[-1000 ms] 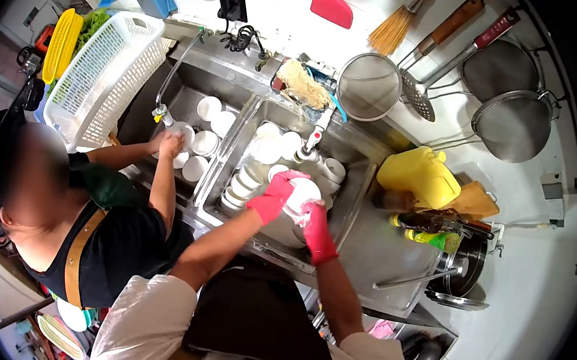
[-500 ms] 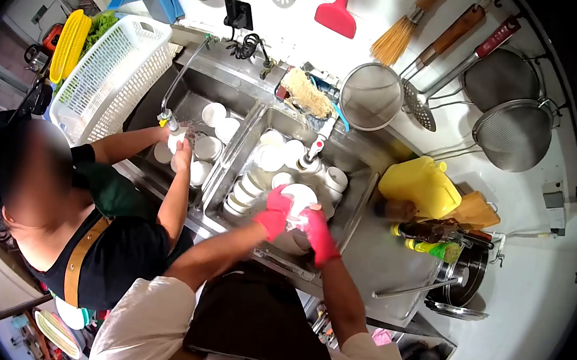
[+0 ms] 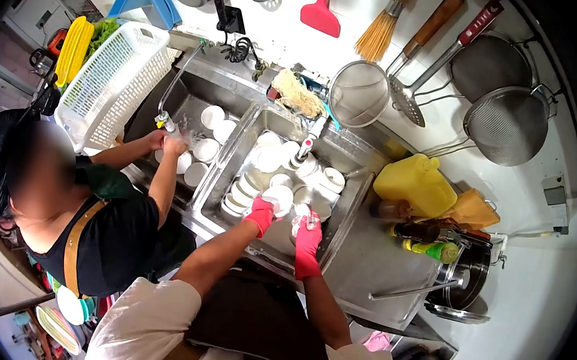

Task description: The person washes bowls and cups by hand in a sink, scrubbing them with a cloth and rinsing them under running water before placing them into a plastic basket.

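Note:
Both my hands wear pink rubber gloves over the right-hand sink basin [image 3: 347, 234]. My left hand [image 3: 260, 217] grips a white bowl [image 3: 278, 197] by its near edge. A little to the right, my right hand [image 3: 308, 231] is closed on a crumpled whitish cloth [image 3: 301, 213], apart from that bowl. Stacked white bowls [image 3: 240, 200] lean at the basin's left side, and more white bowls [image 3: 333, 179] lie at its right. A faucet [image 3: 303, 151] reaches over them.
On the left, a person [image 3: 115, 233] holds white dishes under running water in the other basin [image 3: 190, 92]. A white plastic basket [image 3: 116, 76] stands behind. Strainers [image 3: 506, 123] hang on the wall; a yellow jug [image 3: 417, 184] and bottles [image 3: 431, 249] stand right.
My hands have drawn apart. My left hand has moved left and down with the bowl, while my right hand has come off it with the cloth. The view has shifted slightly.

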`<state>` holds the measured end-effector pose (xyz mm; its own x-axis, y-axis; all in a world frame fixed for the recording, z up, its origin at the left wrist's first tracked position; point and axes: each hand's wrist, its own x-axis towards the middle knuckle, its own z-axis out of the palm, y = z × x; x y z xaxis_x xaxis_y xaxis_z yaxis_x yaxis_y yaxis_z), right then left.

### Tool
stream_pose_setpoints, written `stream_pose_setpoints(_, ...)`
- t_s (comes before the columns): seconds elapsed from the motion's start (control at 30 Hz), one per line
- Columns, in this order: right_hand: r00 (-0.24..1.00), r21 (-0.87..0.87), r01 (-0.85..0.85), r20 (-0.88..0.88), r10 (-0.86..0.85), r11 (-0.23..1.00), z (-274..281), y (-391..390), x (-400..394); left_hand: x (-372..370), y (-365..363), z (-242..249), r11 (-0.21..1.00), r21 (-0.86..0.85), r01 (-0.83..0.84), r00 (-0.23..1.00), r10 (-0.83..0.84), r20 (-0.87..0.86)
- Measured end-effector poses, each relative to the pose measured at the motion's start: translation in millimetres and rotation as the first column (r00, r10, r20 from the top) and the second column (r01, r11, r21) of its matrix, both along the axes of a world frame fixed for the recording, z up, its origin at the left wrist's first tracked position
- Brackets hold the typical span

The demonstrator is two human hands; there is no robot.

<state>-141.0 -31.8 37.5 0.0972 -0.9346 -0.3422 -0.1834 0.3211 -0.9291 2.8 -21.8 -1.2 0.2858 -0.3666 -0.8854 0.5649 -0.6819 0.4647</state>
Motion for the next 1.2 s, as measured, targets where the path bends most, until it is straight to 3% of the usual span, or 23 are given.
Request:
stream_pose_setpoints(0.07, 0.948, 0.157, -0.235, 0.256, 0.191, 0.959, 4.8, -6.5, -6.9, 2.5, 1.8, -4.6, 0.999, -0.011, 0.048, 0.99, -0.049, -0.135)
stream_pose_setpoints(0.1, 0.944, -0.349, -0.239, 0.136, 0.302, 0.906, -4.9, -7.7, 5.3, 2.6, 5.5, -14.7, 0.997, -0.04, 0.06, 0.982, -0.066, -0.176)
stream_pose_setpoints(0.2, 0.956, -0.2, -0.121, 0.24, 0.169, 0.972, 24.5, 2.5, 28.2, 1.1, 31.3, -54.4, 0.968, -0.225, 0.111, 0.885, -0.2, -0.421)
stream_pose_setpoints(0.23, 0.962, -0.497, -0.271, -0.163, 0.218, 0.824, 10.5, -11.3, 28.4, -1.4, 37.7, -65.3, 0.951, -0.287, 0.112, 0.832, -0.248, -0.496)
stream_pose_setpoints(0.27, 0.963, -0.492, -0.269, -0.159, 0.218, 0.828, 4.5, -25.0, 30.4, -2.6, 36.6, -46.8, 0.957, -0.29, -0.001, 0.72, -0.201, -0.664)
stream_pose_setpoints(0.3, 0.935, -0.155, -0.275, 0.189, 0.302, 0.949, 0.2, -36.8, 33.5, -3.7, 35.3, -26.6, 0.963, -0.255, -0.091, 0.573, -0.159, -0.804)
stream_pose_setpoints(0.33, 0.825, 0.193, -0.364, 0.521, 0.22, 0.911, -1.8, -42.5, 35.0, -1.6, 34.3, -28.8, 0.984, -0.155, -0.084, 0.53, -0.088, -0.843)
stream_pose_setpoints(0.37, 0.824, 0.2, -0.364, 0.524, 0.215, 0.91, 9.2, -48.7, 37.0, -0.7, 30.4, 9.4, 0.972, -0.212, -0.099, 0.524, -0.13, -0.842)
stream_pose_setpoints(0.4, 0.693, 0.268, -0.479, 0.699, 0.174, 0.836, 34.7, -55.8, 40.5, -0.1, 26.1, 51.4, 0.957, -0.266, -0.116, 0.519, -0.17, -0.838)
stream_pose_setpoints(0.43, 0.539, 0.303, -0.597, 0.837, 0.093, 0.743, 49.8, -57.3, 43.2, -0.4, 20.8, 59.6, 0.951, -0.279, -0.136, 0.519, -0.172, -0.837)
stream_pose_setpoints(0.47, 0.533, 0.296, -0.604, 0.84, 0.099, 0.74, 29.7, -54.6, 52.6, 0.2, 17.8, 59.7, 0.941, -0.294, -0.168, 0.54, -0.162, -0.826)
stream_pose_setpoints(0.53, 0.752, 0.2, -0.227, 0.657, 0.041, 0.953, -33.7, -35.2, 66.2, -0.1, 17.8, 45.3, 0.918, -0.324, -0.229, 0.625, -0.117, -0.772)
stream_pose_setpoints(0.6, 0.841, 0.035, -0.174, 0.525, 0.13, 0.984, 4.0, -23.7, 65.2, -0.4, 21.9, 21.5, 0.883, -0.379, -0.279, 0.784, -0.018, -0.62)
stream_pose_setpoints(0.67, 0.89, 0.275, 0.101, 0.405, -0.21, 0.956, 9.2, -6.7, 72.8, -1.3, 30.1, 5.8, 0.854, -0.437, -0.283, 0.938, 0.15, -0.314)
stream_pose_setpoints(0.7, 0.927, 0.351, 0.049, 0.332, -0.174, 0.935, 18.6, -5.9, 69.8, -2.7, 30.2, -3.2, 0.846, -0.459, -0.272, 0.961, 0.262, -0.087)
stream_pose_setpoints(0.77, 0.908, 0.417, -0.047, 0.397, -0.136, 0.908, 2.4, -2.9, 61.9, -2.2, 22.8, -27.3, 0.871, -0.442, -0.216, 0.781, 0.425, 0.457)
stream_pose_setpoints(0.8, 0.879, 0.473, -0.132, 0.462, -0.118, 0.871, -7.8, -1.5, 60.5, 4.2, 18.9, -35.1, 0.873, -0.426, -0.238, 0.719, 0.454, 0.526)
stream_pose_setpoints(0.83, 0.839, 0.392, -0.057, 0.517, -0.168, 0.918, -18.1, -0.5, 64.9, 14.7, 13.1, -42.5, 0.874, -0.42, -0.244, 0.588, 0.478, 0.653)
stream_pose_setpoints(0.9, 0.859, 0.39, -0.168, 0.509, -0.06, 0.905, 5.7, -8.6, 62.5, 51.9, 10.1, 11.1, 0.832, -0.404, -0.379, 0.799, 0.515, 0.31)
stream_pose_setpoints(0.97, 0.865, 0.419, -0.345, 0.489, 0.111, 0.84, -3.0, -24.9, 50.7, 93.8, 2.8, 41.6, 0.804, -0.406, -0.434, 0.736, 0.576, 0.355)
stream_pose_setpoints(1.03, 0.915, 0.462, -0.345, 0.359, 0.183, 0.817, -25.2, -36.7, 44.0, 143.2, -1.4, 35.7, 0.606, -0.587, -0.537, 0.655, 0.738, 0.162)
stream_pose_setpoints(1.1, 0.949, 0.455, -0.315, 0.174, 0.264, 0.833, -48.1, -46.1, 39.4, 192.6, -15.0, 32.4, 0.487, -0.574, -0.658, 0.606, 0.795, -0.021)
stream_pose_setpoints(1.2, 0.96, 0.498, -0.279, 0.156, 0.232, 0.821, -27.5, -45.7, 41.1, 245.4, -40.2, 5.8, 0.415, -0.41, -0.812, 0.453, 0.891, 0.003)
